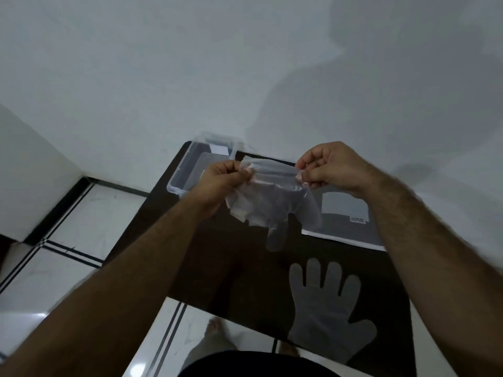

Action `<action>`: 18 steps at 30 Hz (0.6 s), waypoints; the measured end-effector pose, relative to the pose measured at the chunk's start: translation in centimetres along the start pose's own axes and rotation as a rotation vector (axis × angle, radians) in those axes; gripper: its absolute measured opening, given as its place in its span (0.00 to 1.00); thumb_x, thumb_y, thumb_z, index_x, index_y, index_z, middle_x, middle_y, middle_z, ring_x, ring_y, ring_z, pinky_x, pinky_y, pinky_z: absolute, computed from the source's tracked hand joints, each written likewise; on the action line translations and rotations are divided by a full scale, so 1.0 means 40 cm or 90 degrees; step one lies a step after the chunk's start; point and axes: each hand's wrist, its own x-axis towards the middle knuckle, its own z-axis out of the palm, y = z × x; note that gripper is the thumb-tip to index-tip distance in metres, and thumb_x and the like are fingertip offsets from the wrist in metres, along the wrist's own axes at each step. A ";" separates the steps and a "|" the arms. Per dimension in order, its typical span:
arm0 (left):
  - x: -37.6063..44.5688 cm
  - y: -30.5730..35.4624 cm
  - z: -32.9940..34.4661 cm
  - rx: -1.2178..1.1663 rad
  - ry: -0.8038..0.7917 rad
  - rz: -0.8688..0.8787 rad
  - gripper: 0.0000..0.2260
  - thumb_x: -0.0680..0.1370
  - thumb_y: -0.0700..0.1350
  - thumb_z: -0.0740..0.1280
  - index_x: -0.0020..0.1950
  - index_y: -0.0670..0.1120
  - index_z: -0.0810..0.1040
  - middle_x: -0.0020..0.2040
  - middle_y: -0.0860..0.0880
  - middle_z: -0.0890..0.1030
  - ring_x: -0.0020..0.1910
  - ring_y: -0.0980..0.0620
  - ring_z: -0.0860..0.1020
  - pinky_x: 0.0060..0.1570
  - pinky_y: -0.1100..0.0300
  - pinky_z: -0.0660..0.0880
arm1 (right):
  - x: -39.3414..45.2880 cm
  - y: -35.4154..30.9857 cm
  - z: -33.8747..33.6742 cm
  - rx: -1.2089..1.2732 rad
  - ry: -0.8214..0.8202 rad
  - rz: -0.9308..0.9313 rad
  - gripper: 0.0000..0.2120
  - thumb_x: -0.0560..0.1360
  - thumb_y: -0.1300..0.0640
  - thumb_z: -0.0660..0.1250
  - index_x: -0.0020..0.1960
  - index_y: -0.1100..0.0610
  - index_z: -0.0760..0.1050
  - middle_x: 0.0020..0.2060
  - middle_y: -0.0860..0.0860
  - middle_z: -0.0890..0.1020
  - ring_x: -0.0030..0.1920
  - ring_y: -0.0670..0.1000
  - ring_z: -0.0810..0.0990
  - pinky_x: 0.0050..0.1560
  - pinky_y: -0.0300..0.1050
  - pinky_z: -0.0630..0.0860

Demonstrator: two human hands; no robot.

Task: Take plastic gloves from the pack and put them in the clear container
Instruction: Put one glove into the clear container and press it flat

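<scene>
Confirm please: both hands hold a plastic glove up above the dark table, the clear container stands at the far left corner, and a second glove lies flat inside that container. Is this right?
One detail is wrong. The head view shows the second glove lying flat on the dark table, near its front edge, not inside the clear container. The rest holds: the left hand and right hand hold a plastic glove up.

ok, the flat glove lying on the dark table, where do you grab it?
Take the flat glove at its cuff, the wide end nearest the person, which seems to overhang the dark table edge. Come from the near side and pinch it top and bottom; the rest lies flush, its finger parts pointing away.
</scene>
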 end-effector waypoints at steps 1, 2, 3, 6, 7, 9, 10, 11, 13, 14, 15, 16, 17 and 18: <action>0.009 0.001 -0.032 0.011 0.008 0.001 0.04 0.82 0.39 0.74 0.49 0.40 0.84 0.43 0.43 0.84 0.41 0.50 0.84 0.44 0.57 0.83 | 0.024 -0.009 0.018 0.001 0.002 0.000 0.11 0.72 0.68 0.80 0.53 0.60 0.86 0.41 0.58 0.89 0.42 0.56 0.87 0.49 0.51 0.86; 0.020 0.003 -0.065 0.024 0.014 0.001 0.03 0.81 0.38 0.74 0.48 0.42 0.84 0.43 0.43 0.85 0.41 0.51 0.84 0.44 0.58 0.82 | 0.049 -0.020 0.036 0.001 0.006 -0.001 0.11 0.72 0.68 0.80 0.53 0.60 0.86 0.40 0.58 0.89 0.41 0.55 0.87 0.48 0.50 0.86; 0.033 0.007 -0.100 0.040 0.016 0.001 0.04 0.81 0.37 0.74 0.47 0.44 0.84 0.44 0.43 0.86 0.41 0.51 0.85 0.43 0.59 0.82 | 0.076 -0.032 0.056 -0.003 0.011 -0.003 0.12 0.72 0.68 0.80 0.53 0.60 0.85 0.40 0.58 0.89 0.39 0.53 0.87 0.46 0.48 0.86; 0.087 0.027 -0.215 0.096 0.007 0.006 0.05 0.80 0.37 0.75 0.48 0.46 0.86 0.47 0.42 0.88 0.44 0.48 0.85 0.44 0.59 0.80 | 0.166 -0.075 0.116 -0.020 0.023 -0.008 0.14 0.71 0.69 0.80 0.55 0.60 0.84 0.40 0.60 0.88 0.37 0.52 0.85 0.41 0.44 0.84; 0.109 0.036 -0.256 0.113 0.004 0.008 0.04 0.80 0.37 0.75 0.49 0.45 0.86 0.48 0.43 0.88 0.45 0.48 0.85 0.44 0.58 0.79 | 0.199 -0.092 0.136 -0.028 0.022 -0.007 0.14 0.71 0.69 0.80 0.55 0.60 0.84 0.40 0.61 0.88 0.37 0.52 0.85 0.40 0.44 0.83; 0.158 0.053 -0.338 0.149 -0.004 0.013 0.02 0.80 0.37 0.75 0.52 0.42 0.86 0.47 0.44 0.89 0.43 0.48 0.84 0.44 0.58 0.77 | 0.267 -0.126 0.175 -0.050 0.022 -0.001 0.14 0.71 0.69 0.80 0.54 0.59 0.85 0.39 0.60 0.88 0.36 0.50 0.85 0.40 0.44 0.82; 0.185 0.058 -0.378 0.165 -0.010 0.015 0.03 0.80 0.36 0.75 0.53 0.39 0.86 0.46 0.44 0.89 0.42 0.49 0.84 0.44 0.57 0.77 | 0.302 -0.142 0.194 -0.061 0.025 0.003 0.13 0.71 0.69 0.80 0.53 0.59 0.85 0.38 0.59 0.88 0.35 0.49 0.85 0.40 0.44 0.82; 0.214 0.062 -0.416 0.176 -0.020 0.019 0.05 0.79 0.36 0.75 0.54 0.37 0.86 0.46 0.44 0.89 0.41 0.49 0.84 0.44 0.56 0.77 | 0.337 -0.155 0.213 -0.070 0.032 0.006 0.13 0.71 0.69 0.80 0.52 0.58 0.85 0.37 0.58 0.88 0.34 0.48 0.85 0.40 0.44 0.82; 0.270 0.069 -0.485 0.193 -0.049 0.027 0.08 0.78 0.36 0.77 0.55 0.34 0.85 0.45 0.43 0.89 0.40 0.49 0.85 0.44 0.55 0.77 | 0.401 -0.183 0.249 -0.079 0.062 0.012 0.13 0.71 0.71 0.78 0.51 0.58 0.85 0.37 0.58 0.88 0.34 0.49 0.86 0.41 0.46 0.82; 0.297 0.073 -0.516 0.204 -0.062 0.026 0.09 0.77 0.37 0.78 0.55 0.34 0.85 0.43 0.44 0.88 0.39 0.50 0.84 0.42 0.57 0.78 | 0.430 -0.197 0.266 -0.082 0.078 0.012 0.13 0.70 0.71 0.77 0.50 0.57 0.85 0.37 0.58 0.88 0.36 0.51 0.87 0.42 0.47 0.83; 0.325 0.078 -0.545 0.218 -0.072 0.025 0.10 0.77 0.37 0.79 0.54 0.33 0.84 0.42 0.45 0.88 0.38 0.51 0.84 0.40 0.58 0.78 | 0.456 -0.210 0.280 -0.089 0.093 0.011 0.12 0.70 0.71 0.77 0.49 0.57 0.85 0.37 0.58 0.89 0.37 0.52 0.88 0.43 0.48 0.85; 0.352 0.085 -0.570 0.235 -0.083 0.022 0.10 0.77 0.37 0.79 0.54 0.33 0.84 0.41 0.45 0.88 0.37 0.52 0.84 0.40 0.60 0.78 | 0.479 -0.225 0.293 -0.099 0.108 0.008 0.12 0.71 0.71 0.77 0.49 0.58 0.86 0.38 0.56 0.89 0.39 0.52 0.88 0.45 0.49 0.86; 0.379 0.092 -0.591 0.250 -0.096 0.019 0.08 0.77 0.37 0.79 0.53 0.34 0.85 0.41 0.45 0.88 0.38 0.52 0.84 0.40 0.59 0.78 | 0.501 -0.240 0.305 -0.108 0.124 0.002 0.11 0.71 0.70 0.77 0.49 0.58 0.86 0.38 0.54 0.89 0.40 0.52 0.89 0.47 0.50 0.87; 0.406 0.101 -0.608 0.260 -0.110 0.018 0.06 0.78 0.37 0.79 0.51 0.36 0.85 0.43 0.42 0.89 0.39 0.50 0.84 0.42 0.58 0.78 | 0.522 -0.255 0.313 -0.115 0.142 -0.005 0.10 0.72 0.71 0.77 0.49 0.59 0.86 0.38 0.53 0.89 0.40 0.51 0.89 0.48 0.50 0.87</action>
